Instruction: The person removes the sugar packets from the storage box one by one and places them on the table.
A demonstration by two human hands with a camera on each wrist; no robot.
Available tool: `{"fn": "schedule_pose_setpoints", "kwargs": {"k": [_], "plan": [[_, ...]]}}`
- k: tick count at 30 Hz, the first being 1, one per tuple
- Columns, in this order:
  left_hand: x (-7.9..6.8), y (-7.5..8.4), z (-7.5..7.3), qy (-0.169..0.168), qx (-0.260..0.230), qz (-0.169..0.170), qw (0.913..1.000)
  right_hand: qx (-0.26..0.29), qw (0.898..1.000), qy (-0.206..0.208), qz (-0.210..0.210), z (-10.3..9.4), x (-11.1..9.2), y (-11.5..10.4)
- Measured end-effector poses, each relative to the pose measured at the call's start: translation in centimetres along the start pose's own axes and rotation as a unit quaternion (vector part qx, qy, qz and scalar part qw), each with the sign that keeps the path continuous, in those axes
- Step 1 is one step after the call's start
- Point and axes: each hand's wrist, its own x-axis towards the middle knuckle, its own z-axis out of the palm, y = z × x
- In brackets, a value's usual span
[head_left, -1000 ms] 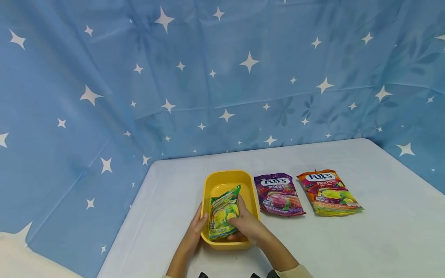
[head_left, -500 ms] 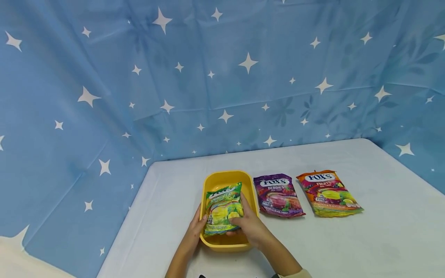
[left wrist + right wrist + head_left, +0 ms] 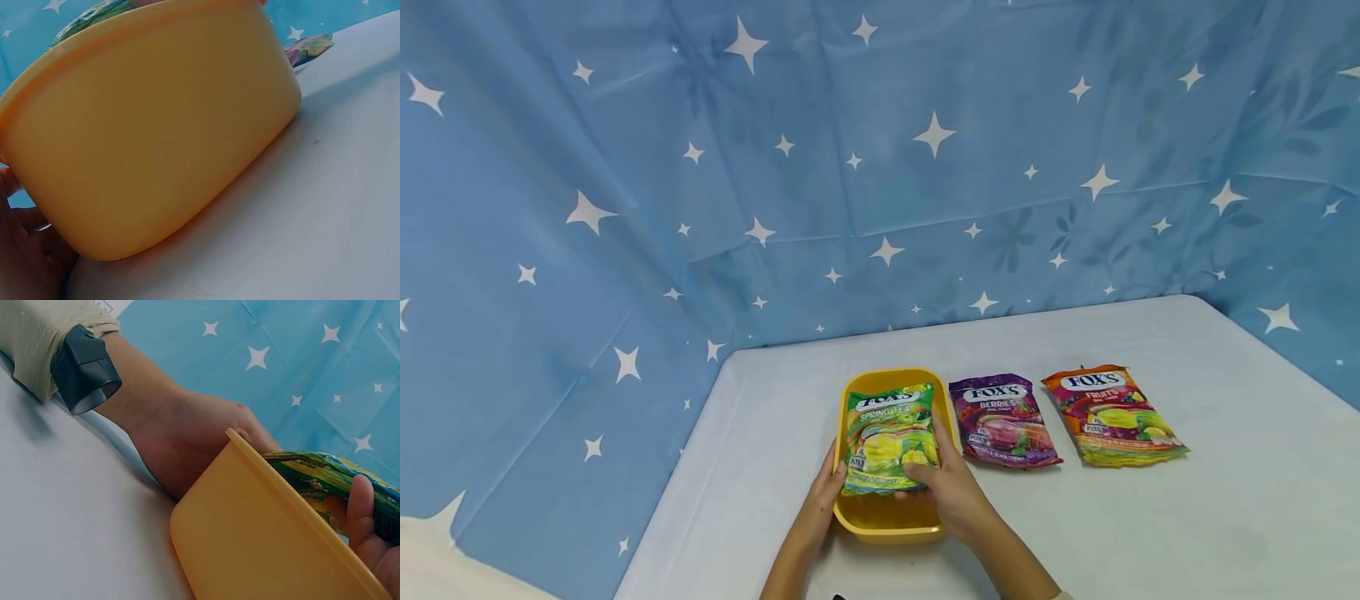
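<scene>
A green and yellow bag of Fox's Spring Tea candy [image 3: 887, 429] is held over the yellow plastic tub [image 3: 891, 536], its printed face toward the head camera. My right hand [image 3: 957, 496] grips the bag's lower right side, thumb on the front and fingers behind, reaching across the tub's rim. On the tub's left side, my left hand [image 3: 820, 500] holds the wall, with its thumb [image 3: 360, 503] up at the rim next to the bag. Its other fingers [image 3: 47, 240] lie against the outside. Much of the tub's inside is hidden beneath the bag.
Right of the tub lie a purple Fox's Berries candy bag [image 3: 1003, 421] and an orange-red Fox's Fruits candy bag [image 3: 1112, 417], both flat on the white table [image 3: 1187, 533]. A blue curtain with white stars [image 3: 865, 167] hangs behind the table.
The green candy bag has risen from low inside the tub, moved toward the back and straightened, so its label shows. My right hand rose with it; my left hand stays at the tub.
</scene>
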Motion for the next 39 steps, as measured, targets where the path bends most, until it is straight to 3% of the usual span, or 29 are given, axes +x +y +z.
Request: {"fn": "schedule_pose_setpoints", "kwargs": {"k": [4,10,21,26,32,39], "plan": [[0.0,-0.4,0.3,0.003,0.011,0.007,0.9999,0.027,1.0,-0.008,-0.004,-0.7,-0.5,-0.1],[-0.3,-0.6,0.5,0.008,0.024,0.002,0.9997,0.079,0.996,-0.036,0.026,-3.0,-2.9,-1.1],[-1.0,-0.4,-0.8,-0.002,0.027,-0.017,0.9995,0.019,0.998,0.056,0.036,-7.3,-6.8,-3.4],[-1.3,-0.4,-1.3,0.002,0.035,-0.031,0.9989,-0.005,0.998,0.054,0.038,-10.4,-8.5,-3.1],[-1.4,-0.1,-1.6,0.006,0.035,-0.026,0.999,-0.023,0.993,0.071,0.096,-14.7,-10.5,-2.8],[-1.1,0.4,-1.8,0.005,0.034,-0.022,0.9991,-0.021,0.988,0.052,0.143,-18.9,-12.4,-2.3]]}}
